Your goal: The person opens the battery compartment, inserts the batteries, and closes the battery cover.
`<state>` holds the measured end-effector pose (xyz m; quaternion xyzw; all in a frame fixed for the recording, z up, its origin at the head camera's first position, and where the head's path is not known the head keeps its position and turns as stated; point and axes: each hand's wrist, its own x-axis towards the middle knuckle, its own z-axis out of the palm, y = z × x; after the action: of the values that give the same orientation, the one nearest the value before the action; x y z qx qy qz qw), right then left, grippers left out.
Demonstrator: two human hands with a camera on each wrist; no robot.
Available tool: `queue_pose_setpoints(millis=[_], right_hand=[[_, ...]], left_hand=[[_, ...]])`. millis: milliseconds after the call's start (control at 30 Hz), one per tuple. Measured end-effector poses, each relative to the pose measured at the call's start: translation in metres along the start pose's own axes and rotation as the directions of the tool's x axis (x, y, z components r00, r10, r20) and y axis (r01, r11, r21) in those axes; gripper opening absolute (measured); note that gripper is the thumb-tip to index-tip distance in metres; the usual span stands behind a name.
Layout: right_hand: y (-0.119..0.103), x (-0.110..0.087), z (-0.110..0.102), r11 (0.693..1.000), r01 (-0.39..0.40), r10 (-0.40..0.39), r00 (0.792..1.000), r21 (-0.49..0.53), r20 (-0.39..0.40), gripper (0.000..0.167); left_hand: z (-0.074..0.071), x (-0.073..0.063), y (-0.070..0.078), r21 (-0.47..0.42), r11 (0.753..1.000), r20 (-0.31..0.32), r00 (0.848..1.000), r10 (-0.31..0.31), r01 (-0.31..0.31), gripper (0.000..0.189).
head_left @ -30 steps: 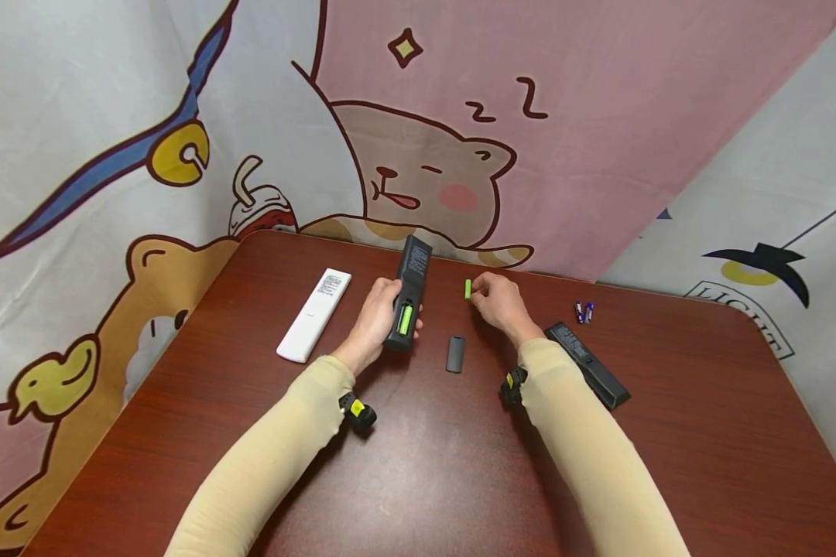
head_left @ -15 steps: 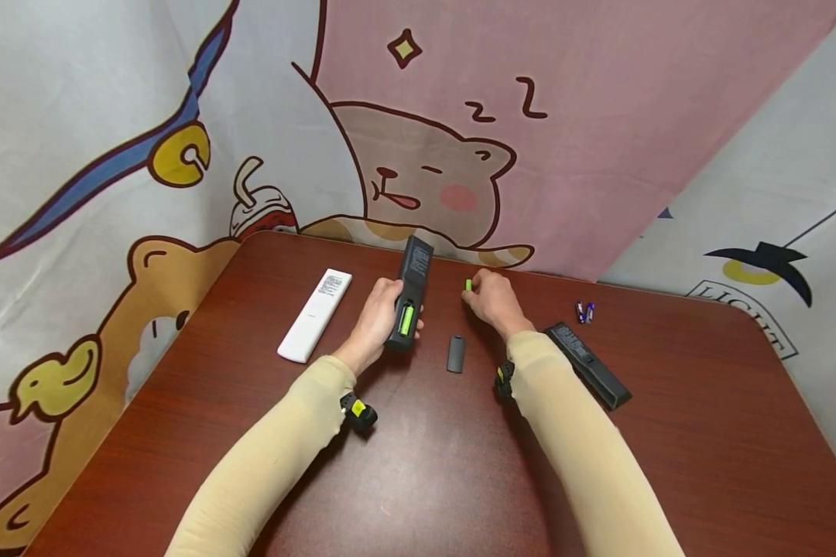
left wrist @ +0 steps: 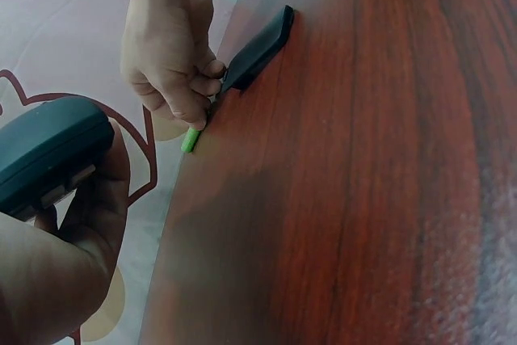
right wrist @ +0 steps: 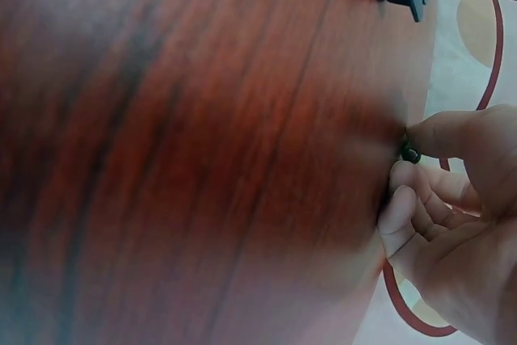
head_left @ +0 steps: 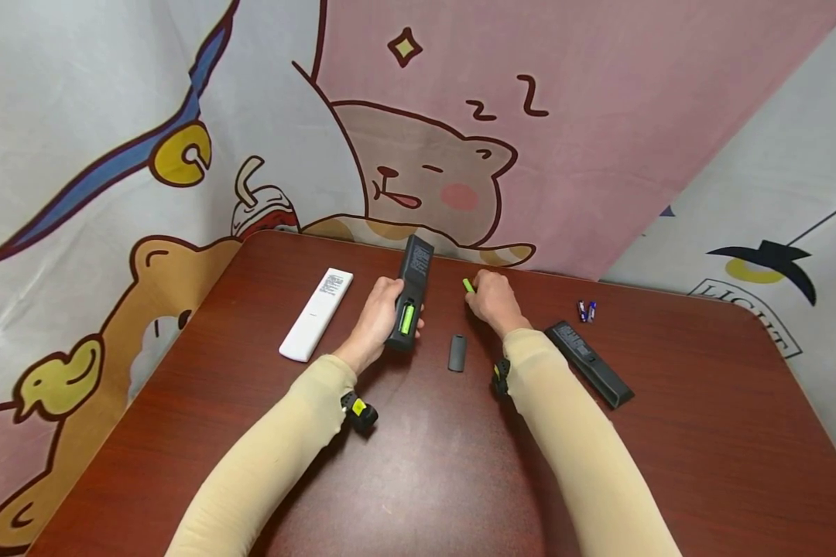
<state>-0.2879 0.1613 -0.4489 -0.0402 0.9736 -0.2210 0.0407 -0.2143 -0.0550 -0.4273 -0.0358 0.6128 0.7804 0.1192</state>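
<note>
My left hand (head_left: pixel 376 313) grips a black remote control (head_left: pixel 416 263), its back turned up and its battery compartment uncovered. Inside that compartment lies a green battery (head_left: pixel 406 319). To the right, my right hand (head_left: pixel 495 300) pinches a second green battery (head_left: pixel 468 285) between thumb and fingertips, low over the far part of the table. The right wrist view shows the dark end of this battery (right wrist: pixel 411 154) between the fingertips. Nearer to me, between the hands, lies the grey battery cover (head_left: pixel 457 353). In the left wrist view the remote (left wrist: pixel 48 151) hides part of the left fingers.
A white remote (head_left: pixel 316 315) lies face down on the left of the brown table (head_left: pixel 404 464). On the right are another black remote (head_left: pixel 588 363) and two blue batteries (head_left: pixel 587 311). A cartoon-printed cloth (head_left: pixel 564 155) hangs behind the table's far edge.
My right hand has shifted slightly left and closed its fingers on the loose green battery, which now tilts. The left hand and its remote have stayed put.
</note>
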Motion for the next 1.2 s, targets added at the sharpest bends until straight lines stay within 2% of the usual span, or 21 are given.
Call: queue_pose_setpoints(millis=[167, 433, 833, 1067, 1200], right_hand=[[0.001, -0.001, -0.002, 1.0, 0.015, -0.015, 1.0, 0.011, -0.007, 0.02], [0.005, -0.005, -0.004, 0.995, 0.024, -0.024, 1.0, 0.095, -0.003, 0.025], [0.006, -0.015, -0.01, 0.977, 0.097, -0.091, 0.995, 0.19, -0.037, 0.02], [0.001, -0.025, -0.019, 0.939, 0.079, -0.077, 0.997, 0.334, -0.02, 0.017], [-0.004, -0.03, -0.025, 0.916, 0.106, -0.102, 0.994, 0.387, -0.03, 0.014]], left_hand=[[-0.001, 0.001, 0.0, 0.002, 1.0, 0.006, 1.0, 0.002, -0.002, 0.021], [-0.001, 0.002, -0.002, 0.006, 1.0, -0.001, 1.0, 0.005, -0.005, 0.02], [-0.001, 0.0, 0.001, -0.014, 1.0, -0.001, 1.0, 0.007, -0.007, 0.023], [0.0, 0.0, 0.001, -0.016, 1.0, 0.002, 1.0, 0.005, -0.005, 0.021], [0.0, 0.0, 0.001, -0.02, 1.0, 0.0, 1.0, 0.0, 0.0, 0.02]])
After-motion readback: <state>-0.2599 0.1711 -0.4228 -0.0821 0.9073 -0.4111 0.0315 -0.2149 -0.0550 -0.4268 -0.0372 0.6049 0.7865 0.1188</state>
